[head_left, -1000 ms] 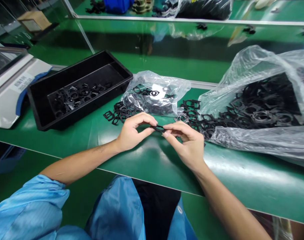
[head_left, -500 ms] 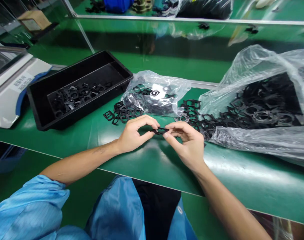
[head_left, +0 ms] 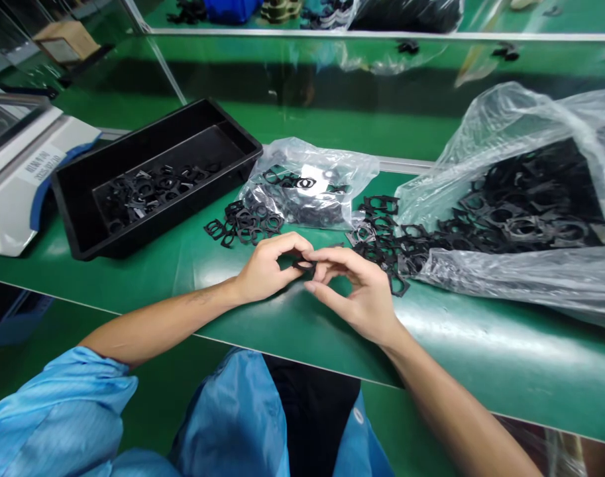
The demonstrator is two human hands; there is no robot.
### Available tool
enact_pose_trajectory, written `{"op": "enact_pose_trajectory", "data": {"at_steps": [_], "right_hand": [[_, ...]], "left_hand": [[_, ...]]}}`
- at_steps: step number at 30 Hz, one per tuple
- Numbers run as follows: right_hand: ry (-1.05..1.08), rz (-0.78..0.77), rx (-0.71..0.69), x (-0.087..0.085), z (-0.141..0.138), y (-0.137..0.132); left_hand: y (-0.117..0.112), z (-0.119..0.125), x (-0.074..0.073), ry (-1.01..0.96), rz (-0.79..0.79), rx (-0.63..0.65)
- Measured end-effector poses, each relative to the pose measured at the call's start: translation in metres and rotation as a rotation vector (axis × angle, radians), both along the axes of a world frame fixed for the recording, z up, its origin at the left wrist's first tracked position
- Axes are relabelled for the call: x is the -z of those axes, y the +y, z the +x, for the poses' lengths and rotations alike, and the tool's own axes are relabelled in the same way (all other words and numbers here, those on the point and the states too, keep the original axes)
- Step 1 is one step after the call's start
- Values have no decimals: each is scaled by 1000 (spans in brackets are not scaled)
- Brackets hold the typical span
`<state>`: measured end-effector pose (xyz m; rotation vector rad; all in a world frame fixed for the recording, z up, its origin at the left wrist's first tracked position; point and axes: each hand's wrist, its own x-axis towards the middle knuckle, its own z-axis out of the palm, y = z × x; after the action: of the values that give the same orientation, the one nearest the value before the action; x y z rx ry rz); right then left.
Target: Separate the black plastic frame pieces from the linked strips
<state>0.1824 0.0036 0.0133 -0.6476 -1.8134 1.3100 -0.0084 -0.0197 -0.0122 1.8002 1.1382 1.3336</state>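
My left hand [head_left: 268, 268] pinches a small black plastic ring-shaped part [head_left: 305, 265] between thumb and fingers, just above the green table. On the part's right end lie the fingers of my right hand [head_left: 360, 286], curled round it, while the right thumb is a little below and apart from it. My fingers cover much of the part. Behind the left hand is a small heap of black double-ring parts [head_left: 252, 222]. Beyond the right hand, more loose black parts [head_left: 382, 228] spread toward a large clear plastic bag [head_left: 501, 132] full of them.
A black tray [head_left: 158, 182] with several black parts stands at the left, beside a white and blue scale [head_left: 34, 175]. A smaller clear bag [head_left: 332, 162] of parts lies in the middle. The green table [head_left: 262, 321] has its front edge close to my body.
My right hand has shifted slightly left and its thumb has come away from the part. The part has turned and now sits more hidden behind my fingers. My left hand has barely moved.
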Motion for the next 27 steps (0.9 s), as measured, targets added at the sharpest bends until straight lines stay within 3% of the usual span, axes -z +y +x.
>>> {"op": "enact_pose_trajectory", "data": {"at_steps": [3, 10, 16, 27], "right_hand": [[-38, 57, 42, 1, 0, 0], [-52, 7, 125, -2, -2, 2], [-71, -172, 225, 0, -1, 10], [-41, -352, 203, 2, 1, 14]], "left_hand": [[0, 0, 0, 17, 37, 6], [0, 0, -1, 59, 58, -35], [-1, 2, -1, 57, 31, -60], [-2, 3, 3, -37, -45, -57]]}}
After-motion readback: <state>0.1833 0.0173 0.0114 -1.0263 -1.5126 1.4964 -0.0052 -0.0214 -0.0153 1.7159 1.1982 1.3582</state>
